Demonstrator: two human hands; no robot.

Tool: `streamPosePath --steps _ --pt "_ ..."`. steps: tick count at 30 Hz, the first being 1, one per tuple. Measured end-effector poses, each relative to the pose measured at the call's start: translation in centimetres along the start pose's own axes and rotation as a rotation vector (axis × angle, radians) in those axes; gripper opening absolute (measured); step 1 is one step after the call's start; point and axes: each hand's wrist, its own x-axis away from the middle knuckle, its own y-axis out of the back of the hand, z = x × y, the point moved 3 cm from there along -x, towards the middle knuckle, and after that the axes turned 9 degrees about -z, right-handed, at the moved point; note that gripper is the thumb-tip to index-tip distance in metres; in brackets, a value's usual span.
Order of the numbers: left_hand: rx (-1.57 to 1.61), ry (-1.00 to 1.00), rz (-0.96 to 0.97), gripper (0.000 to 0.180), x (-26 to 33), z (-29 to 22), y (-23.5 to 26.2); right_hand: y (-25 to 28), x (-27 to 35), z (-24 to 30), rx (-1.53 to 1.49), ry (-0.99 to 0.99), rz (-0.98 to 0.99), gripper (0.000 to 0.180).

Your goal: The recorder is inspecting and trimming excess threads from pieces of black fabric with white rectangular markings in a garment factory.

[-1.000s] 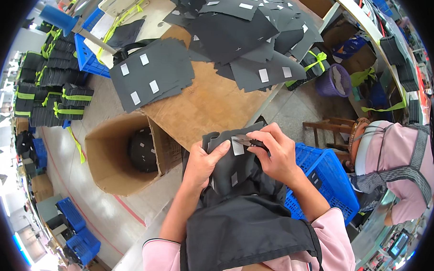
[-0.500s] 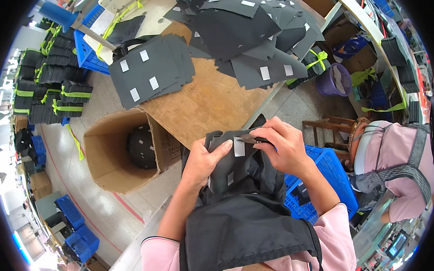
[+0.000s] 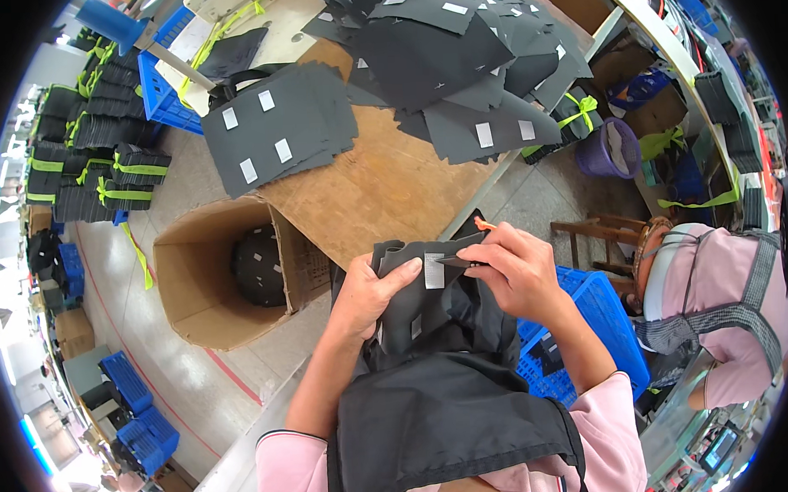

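Head view: dark sheets [image 3: 409, 303] in left hand [image 3: 363, 297], over black apron [image 3: 452, 409].
Carton [image 3: 187, 297] left, blue crate [image 3: 609, 325] right, tabletop [image 3: 366, 195] ahead; right hand [image 3: 523, 272] partly covers snips [image 3: 454, 262], fingers [image 3: 488, 253] clamped on them. Left fingers [image 3: 399, 277] pinch sheets: dark grey, layered, white patch [image 3: 434, 271] near top edge.

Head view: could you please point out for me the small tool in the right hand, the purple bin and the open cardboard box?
Small tool [image 3: 457, 262]: head view, on its dark front part.
Purple bin [image 3: 591, 159]: head view, on its outer wall.
Open cardboard box [image 3: 189, 283]: head view, on its inner wall.
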Motion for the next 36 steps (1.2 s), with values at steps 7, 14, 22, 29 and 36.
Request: streamPosePath --steps 7,14,22,29,36 --pt "-0.014 -0.002 -0.025 0.019 -0.5 0.0 0.5 -0.9 -0.3 0.4 0.043 0.001 -0.055 0.027" --pt "0.296 -0.092 -0.234 0.018 -1.6 -0.1 1.0 -4.9 6.8 -1.1 -0.948 -1.134 0.041 0.051" --pt "0.713 -0.176 -0.283 0.030 -1.3 1.5 1.8 -8.2 7.0 -0.1 -1.385 -1.588 -0.077 0.035" --pt "0.199 -0.672 -0.528 0.057 0.7 0.7 4.0 -5.0 1.7 -0.9 -1.243 -1.105 -0.388 0.019" --pt "-1.076 -1.077 -0.134 0.084 0.7 -6.0 0.0 -2.1 -1.1 -1.6 -0.563 -0.663 0.188 0.014"
